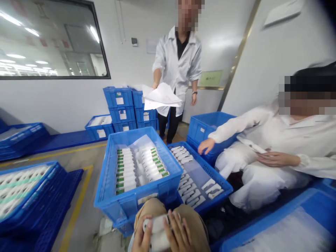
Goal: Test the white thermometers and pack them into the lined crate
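Low in the view, over my knees, my left hand grips small white rounded parts along their left side, thumb on top. My right hand holds the same parts from the right, its fingers laid across them. They look like white plastic casings lying side by side; their exact kind is unclear, and my fingers cover much of them. Just beyond my knees stands a blue crate with two rows of white parts bearing green labels, a white sheet at its far end.
To the right, a shallow blue crate holds white pieces, with a seated co-worker's hand over its edge. A standing person holds white sheets. Blue crates are stacked by the wall; another stands left, another lower right.
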The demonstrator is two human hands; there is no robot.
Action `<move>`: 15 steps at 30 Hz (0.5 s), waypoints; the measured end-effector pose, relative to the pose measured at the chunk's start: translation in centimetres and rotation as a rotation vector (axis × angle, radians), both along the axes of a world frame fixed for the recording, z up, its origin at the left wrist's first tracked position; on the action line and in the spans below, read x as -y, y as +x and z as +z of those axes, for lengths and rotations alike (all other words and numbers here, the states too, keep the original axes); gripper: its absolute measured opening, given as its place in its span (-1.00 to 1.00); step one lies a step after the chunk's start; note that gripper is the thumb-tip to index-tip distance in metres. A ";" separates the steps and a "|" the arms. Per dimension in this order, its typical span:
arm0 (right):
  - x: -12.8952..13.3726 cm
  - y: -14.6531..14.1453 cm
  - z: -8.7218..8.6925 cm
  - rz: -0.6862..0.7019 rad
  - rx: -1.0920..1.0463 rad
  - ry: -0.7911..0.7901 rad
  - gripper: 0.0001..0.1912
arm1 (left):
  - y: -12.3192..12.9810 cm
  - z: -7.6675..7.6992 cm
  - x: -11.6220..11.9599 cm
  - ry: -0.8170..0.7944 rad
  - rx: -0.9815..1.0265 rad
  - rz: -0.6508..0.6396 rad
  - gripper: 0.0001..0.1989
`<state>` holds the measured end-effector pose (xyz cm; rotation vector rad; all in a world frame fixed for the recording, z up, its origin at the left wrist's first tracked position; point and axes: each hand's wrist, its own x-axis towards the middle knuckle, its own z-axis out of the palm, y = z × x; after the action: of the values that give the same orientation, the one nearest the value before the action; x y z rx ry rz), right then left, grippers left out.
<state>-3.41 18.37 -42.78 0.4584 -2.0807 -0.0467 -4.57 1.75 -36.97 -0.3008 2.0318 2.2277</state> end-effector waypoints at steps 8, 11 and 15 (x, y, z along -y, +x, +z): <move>-3.5 -0.9 1.8 -0.045 0.228 -0.836 -0.57 | -14.2 5.4 7.0 0.255 -0.098 0.060 -0.41; -2.8 -5.2 6.3 0.066 0.269 -1.354 -0.69 | -23.3 4.8 8.1 0.247 -0.151 0.067 -0.52; -1.3 -14.4 14.6 0.596 0.462 -1.634 -0.45 | -34.2 1.5 7.3 0.224 -0.125 0.082 -0.68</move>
<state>-17.83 19.65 -28.22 -0.0043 -1.6011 2.0474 -38.76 -5.53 -35.42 -0.2316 1.8310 2.5560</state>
